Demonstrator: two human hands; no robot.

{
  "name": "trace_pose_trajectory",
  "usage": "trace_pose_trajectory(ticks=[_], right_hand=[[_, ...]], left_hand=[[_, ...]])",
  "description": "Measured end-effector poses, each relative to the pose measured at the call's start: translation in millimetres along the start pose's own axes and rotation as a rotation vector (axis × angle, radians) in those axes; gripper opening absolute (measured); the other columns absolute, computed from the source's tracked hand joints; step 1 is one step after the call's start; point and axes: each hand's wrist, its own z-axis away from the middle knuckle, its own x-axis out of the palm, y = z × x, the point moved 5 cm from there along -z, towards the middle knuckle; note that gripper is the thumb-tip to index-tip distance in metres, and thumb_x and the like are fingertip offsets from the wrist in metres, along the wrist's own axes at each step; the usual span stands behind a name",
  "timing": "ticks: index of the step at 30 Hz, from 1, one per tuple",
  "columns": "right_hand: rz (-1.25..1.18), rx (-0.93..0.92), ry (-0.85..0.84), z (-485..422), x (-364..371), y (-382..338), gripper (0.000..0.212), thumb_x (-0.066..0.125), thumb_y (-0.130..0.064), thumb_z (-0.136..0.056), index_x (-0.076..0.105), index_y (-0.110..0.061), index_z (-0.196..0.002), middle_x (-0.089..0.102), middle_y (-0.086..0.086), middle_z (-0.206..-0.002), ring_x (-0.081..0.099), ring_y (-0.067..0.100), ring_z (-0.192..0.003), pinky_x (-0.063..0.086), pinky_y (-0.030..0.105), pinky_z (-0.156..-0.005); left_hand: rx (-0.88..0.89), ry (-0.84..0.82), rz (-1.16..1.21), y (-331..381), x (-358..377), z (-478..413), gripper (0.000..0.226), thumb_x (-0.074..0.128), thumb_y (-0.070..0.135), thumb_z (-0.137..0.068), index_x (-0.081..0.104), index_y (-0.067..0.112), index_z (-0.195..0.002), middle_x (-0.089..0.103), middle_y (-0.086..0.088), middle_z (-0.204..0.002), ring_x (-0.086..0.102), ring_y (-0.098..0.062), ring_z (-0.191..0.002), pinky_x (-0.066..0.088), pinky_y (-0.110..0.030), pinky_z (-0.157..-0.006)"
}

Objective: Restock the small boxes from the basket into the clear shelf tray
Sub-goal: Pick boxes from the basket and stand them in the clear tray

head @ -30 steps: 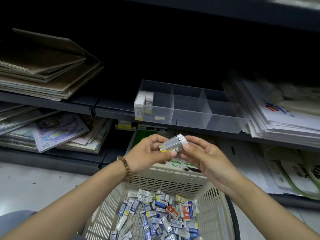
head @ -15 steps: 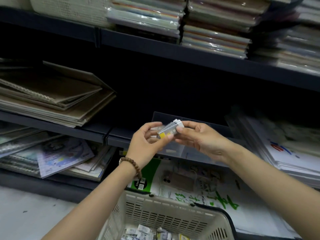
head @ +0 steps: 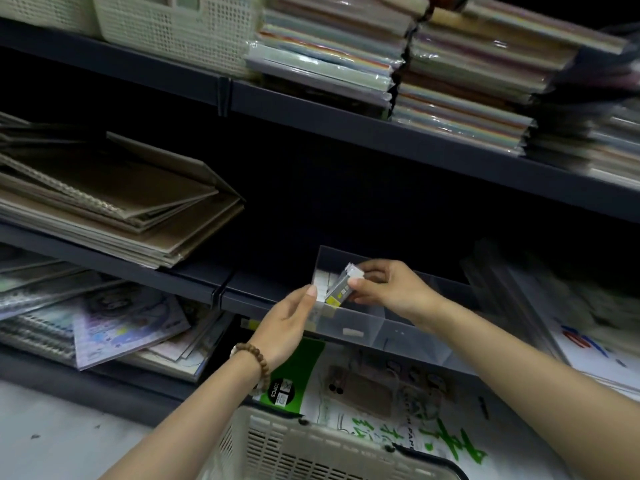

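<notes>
Now, on my feed, the bundle of small grey-and-white boxes (head: 343, 288), yellow at its lower end, hangs tilted over the left-most compartment of the clear plastic shelf tray (head: 363, 325), with the lower end down by the front wall. The right hand (head: 391, 289) pinches the bundle from the right, thumb underneath and fingertips curled over the upper end, clamped firmly on it. A row of small white boxes (head: 321, 284) stands in that same compartment, just behind and left of the bundle.

The left hand (head: 287, 318) is at the tray's front left corner, fingers fairly straight and close together, thumb tip raised just beside the bundle. I cannot tell whether those fingers press the tray wall. A brown wooden-bead bracelet (head: 258, 362) circles the left wrist.

The tray sits on a dark metal shelf (head: 263, 289). Left of it on that shelf lies a stack of brown spiral notebooks (head: 121, 209). On the shelf above are plastic-wrapped packs of coloured paper (head: 450, 81) and white lattice bins (head: 173, 26). Below the tray lies a green-and-white printed paper pack (head: 294, 379). Nearest me, only the rim of the cream perforated plastic basket (head: 311, 448) shows.
</notes>
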Motion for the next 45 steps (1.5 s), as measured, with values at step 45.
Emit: trace_pose_trajectory(ticks=[45], right_hand=[[0.100,0.194,-0.074,-14.6,13.6,17.3,0.042,0.063,-0.025,-0.089,0.056,-0.004,-0.125,0.066,0.010,-0.115,0.067,0.012,-0.089,0.054,0.014,-0.070]], left_hand=[[0.078,-0.011,-0.031,-6.9,0.6,6.0,0.063,0.058,0.038,-0.086,0.032,0.028,-0.142,0.045,0.007,-0.140,0.040,-0.010,-0.130,0.036,-0.038,-0.109]])
